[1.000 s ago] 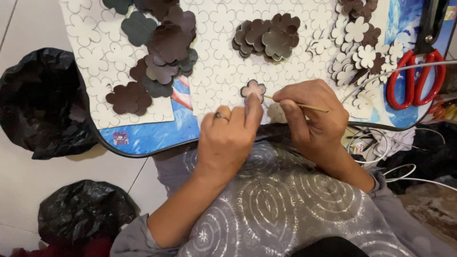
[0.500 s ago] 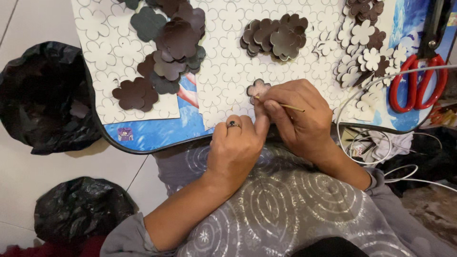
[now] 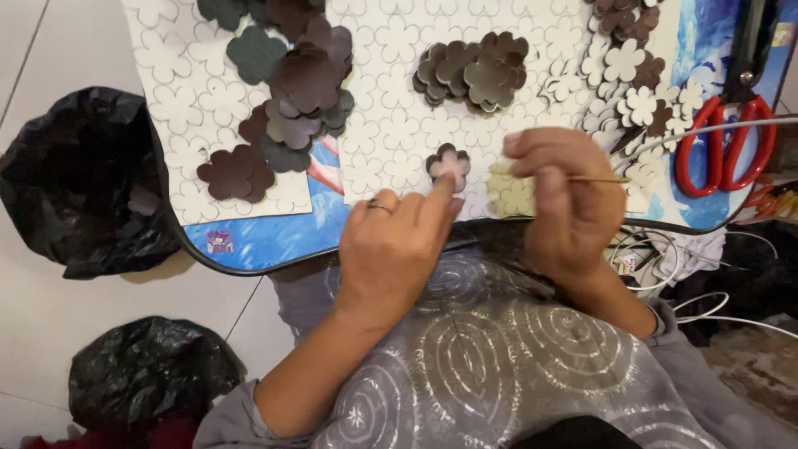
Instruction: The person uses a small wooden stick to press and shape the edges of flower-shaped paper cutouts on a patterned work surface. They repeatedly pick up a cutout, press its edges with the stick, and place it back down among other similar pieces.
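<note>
My left hand (image 3: 397, 241) reaches forward with a ring on one finger, its index fingertip pressing on a small brown flower-shaped cutout (image 3: 449, 164) that lies on a white sheet of flower outlines (image 3: 391, 125). My right hand (image 3: 564, 199) is closed around a thin stick (image 3: 603, 179) that points to the right, just right of that cutout. Both hands rest at the near edge of a blue tray table (image 3: 266, 237).
Piles of brown flower cutouts (image 3: 303, 79) (image 3: 474, 71) lie on the sheet; white and brown flowers (image 3: 632, 91) at right. Red-handled scissors (image 3: 723, 145) sit at the far right. Black plastic bags (image 3: 79, 179) (image 3: 145, 374) lie on the floor at left. White cables (image 3: 715, 299) trail at right.
My right hand has drawn away to the right with the stick. My left index finger now presses on the flower cutout alone.
</note>
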